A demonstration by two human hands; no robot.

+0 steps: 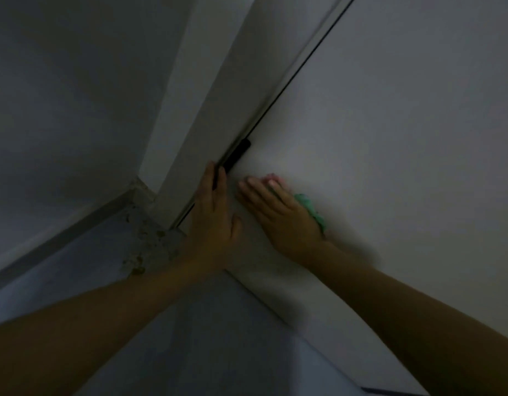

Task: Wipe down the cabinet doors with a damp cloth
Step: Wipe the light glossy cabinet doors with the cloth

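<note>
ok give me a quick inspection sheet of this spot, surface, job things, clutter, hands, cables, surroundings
surface: white cabinet door, plain face, dimly lit; no marks can be made out.
job's things: green cloth pressed flat on the door under the right hand, mostly hidden; black handle at the door's edge.
clutter: nothing seen.
grippers: left hand has fingertips hooked on the door edge at the lower end of the handle; right hand lies with straight fingers on the cloth.
cables: nothing seen.
surroundings: neighbouring white panel across a dark gap; floor below, with brownish stains by the corner.
</note>
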